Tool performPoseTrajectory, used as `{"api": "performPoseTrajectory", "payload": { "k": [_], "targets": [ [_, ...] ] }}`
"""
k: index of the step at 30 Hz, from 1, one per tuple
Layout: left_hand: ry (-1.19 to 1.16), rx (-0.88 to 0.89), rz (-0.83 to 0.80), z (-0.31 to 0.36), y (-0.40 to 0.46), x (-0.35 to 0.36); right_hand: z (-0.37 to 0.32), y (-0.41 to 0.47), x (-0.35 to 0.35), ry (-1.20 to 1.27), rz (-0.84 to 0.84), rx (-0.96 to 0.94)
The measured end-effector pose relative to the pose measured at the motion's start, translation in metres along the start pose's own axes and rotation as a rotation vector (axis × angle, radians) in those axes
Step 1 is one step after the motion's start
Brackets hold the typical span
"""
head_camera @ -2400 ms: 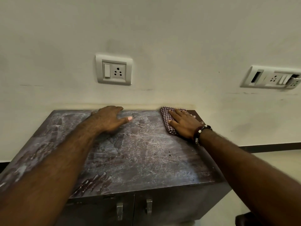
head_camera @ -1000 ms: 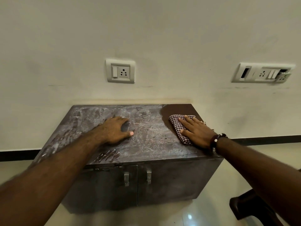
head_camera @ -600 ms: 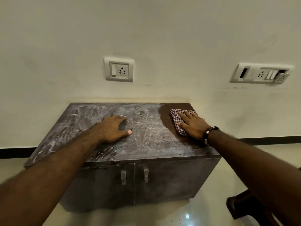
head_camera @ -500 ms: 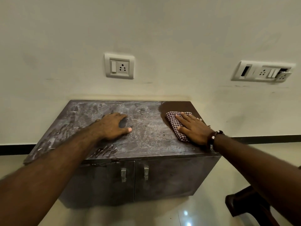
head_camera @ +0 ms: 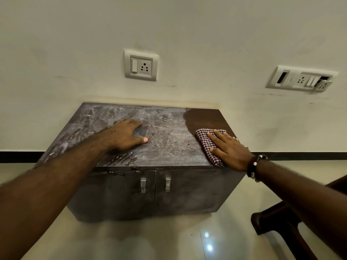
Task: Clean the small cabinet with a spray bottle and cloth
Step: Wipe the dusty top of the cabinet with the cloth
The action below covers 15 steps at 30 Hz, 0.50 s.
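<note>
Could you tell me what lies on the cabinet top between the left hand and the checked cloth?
Nothing stands there: the head view shows only bare, dusty, smeared cabinet top between the left hand and the checked cloth.

The right hand (head_camera: 230, 150) presses flat on a checked cloth (head_camera: 207, 145) at the near right of the cabinet (head_camera: 169, 139) top; the left hand (head_camera: 124, 135) rests flat mid-top on whitish smears; the far right corner shows clean dark brown.
</note>
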<state>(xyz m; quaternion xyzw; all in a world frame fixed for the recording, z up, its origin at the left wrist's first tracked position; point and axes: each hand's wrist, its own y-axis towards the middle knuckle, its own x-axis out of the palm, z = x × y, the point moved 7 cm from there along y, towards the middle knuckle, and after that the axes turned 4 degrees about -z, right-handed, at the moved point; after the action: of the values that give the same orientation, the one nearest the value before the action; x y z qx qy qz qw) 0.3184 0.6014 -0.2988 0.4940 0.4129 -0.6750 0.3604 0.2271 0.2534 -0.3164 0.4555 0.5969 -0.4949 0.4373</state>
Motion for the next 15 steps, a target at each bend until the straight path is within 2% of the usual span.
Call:
{"api": "performPoseTrajectory", "payload": {
  "k": [6,11,15],
  "targets": [
    [0.020,0.009,-0.011,-0.008,-0.004,-0.002,0.004,-0.020,0.008,0.016,0.011,-0.016],
    [0.090,0.022,-0.046,0.002,-0.014,0.002,0.015,-0.013,-0.001,0.006,0.042,0.061],
    [0.120,0.030,-0.068,0.001,-0.019,0.005,0.001,-0.018,0.004,0.003,0.009,0.017]
  ]
}}
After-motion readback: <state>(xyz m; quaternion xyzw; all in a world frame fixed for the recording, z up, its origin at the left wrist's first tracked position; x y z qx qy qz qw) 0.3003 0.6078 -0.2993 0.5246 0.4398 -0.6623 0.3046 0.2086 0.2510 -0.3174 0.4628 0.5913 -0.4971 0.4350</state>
